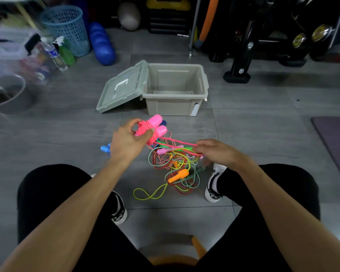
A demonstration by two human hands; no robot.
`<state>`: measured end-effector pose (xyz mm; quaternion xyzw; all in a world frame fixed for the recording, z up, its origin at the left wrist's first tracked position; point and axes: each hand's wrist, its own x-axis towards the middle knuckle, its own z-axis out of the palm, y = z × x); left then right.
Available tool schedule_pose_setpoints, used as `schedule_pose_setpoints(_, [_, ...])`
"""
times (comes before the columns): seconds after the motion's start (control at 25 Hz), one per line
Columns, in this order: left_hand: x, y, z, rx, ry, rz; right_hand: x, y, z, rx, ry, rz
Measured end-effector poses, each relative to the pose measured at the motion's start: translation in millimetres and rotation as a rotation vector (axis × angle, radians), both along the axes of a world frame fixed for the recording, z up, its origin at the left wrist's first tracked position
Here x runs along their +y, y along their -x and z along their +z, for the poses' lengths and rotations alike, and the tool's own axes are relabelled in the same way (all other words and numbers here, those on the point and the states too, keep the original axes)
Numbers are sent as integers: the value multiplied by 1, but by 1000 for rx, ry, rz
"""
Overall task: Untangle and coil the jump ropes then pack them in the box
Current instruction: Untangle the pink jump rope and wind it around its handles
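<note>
No legible text anywhere in view. The box (175, 89) has a white sticker (194, 110) at its front right corner with a small dark mark above it, possibly a logo, too small to read. The water bottle (55, 55) label is blurred.

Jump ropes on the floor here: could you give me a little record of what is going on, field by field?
left hand: holds the pink rope, partly coiled around its two pink handles
right hand: pinches the loose end of the pink cord
rope pile: tangled on the floor between the feet, with an orange handle
box: open, nothing visible inside
lid: leans on the box's left side
packed so far: none
</note>
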<state>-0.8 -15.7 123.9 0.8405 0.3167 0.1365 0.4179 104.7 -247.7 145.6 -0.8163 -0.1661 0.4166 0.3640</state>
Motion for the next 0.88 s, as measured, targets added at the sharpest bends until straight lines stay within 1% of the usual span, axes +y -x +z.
schedule_pose_setpoints(0.08, [-1, -3, 1, 70, -119, 15, -3, -1, -1, -46, 20, -39])
schedule_pose_setpoints(0.16, [-1, -6, 3, 196, -264, 18, -5, 3, 1, -115, 68, -49])
schedule_pose_setpoints(0.24, [-2, -7, 2, 291, -336, -1, -7, 8, 2, -199, 128, -7])
schedule_pose_setpoints(0.28, [-3, -7, -1, 332, -376, -29, -8, 10, 2, -272, 132, 39])
schedule_pose_setpoints(0.36, [-8, -9, -8, 396, -469, -111, -7, 17, 8, -385, 8, 50])
schedule_pose_setpoints(0.4, [-11, -9, -10, 412, -502, -142, -7, 20, 12, -382, -98, 12])
schedule_pose_setpoints(0.48, [-12, -12, -12, 419, -510, -155, -10, 23, 19, -304, -302, -61])
schedule_pose_setpoints(0.52, [-12, -13, -12, 424, -503, -142, -12, 22, 20, -279, -355, -71])
schedule_pose_setpoints(0.56, [-11, -15, -11, 434, -489, -126, -13, 22, 22, -273, -343, -58])
schedule_pose_setpoints(0.6, [-11, -16, -9, 441, -459, -102, -15, 21, 19, -293, -259, -11])
schedule_pose_setpoints(0.64, [-11, -16, -6, 432, -401, -68, -18, 18, 15, -332, -118, 65])
schedule_pose_setpoints(0.72, [-13, -15, 3, 351, -276, -3, -25, 11, -1, -439, 190, 225])
schedule_pose_setpoints(0.76, [-15, -15, 8, 289, -238, 12, -27, 8, -8, -465, 285, 277])
schedule_pose_setpoints(0.8, [-16, -15, 13, 221, -201, 22, -27, 6, -12, -478, 323, 289])
schedule_pose_setpoints(0.88, [-18, -15, 20, 57, -83, 40, -22, 2, -14, -458, 284, 228])
